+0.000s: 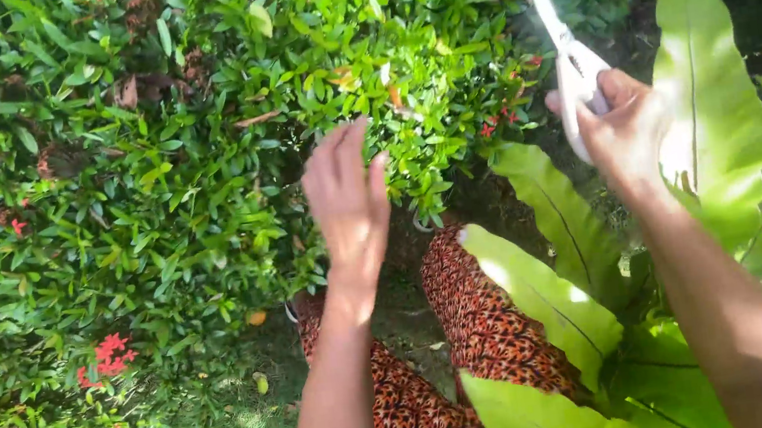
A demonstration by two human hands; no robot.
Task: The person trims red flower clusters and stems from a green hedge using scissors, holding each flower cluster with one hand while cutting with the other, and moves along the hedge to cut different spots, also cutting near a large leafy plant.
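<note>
White scissors (571, 58), one pair, stand blades-up in the closed right hand (624, 124), at the upper right edge of the hedge (156, 173). Left hand (348, 199) is open, fingers spread, touching foliage at the hedge's middle. No cut stems show, so trimming seems barely begun. Three red flower clusters (110, 355) sit at the lower left; broad leaves (711, 90) rise on the right.

Glossy white plastic scissors (572, 68), waxy smooth broad leaves (709, 90), soft matt patterned cloth (483, 312)
</note>
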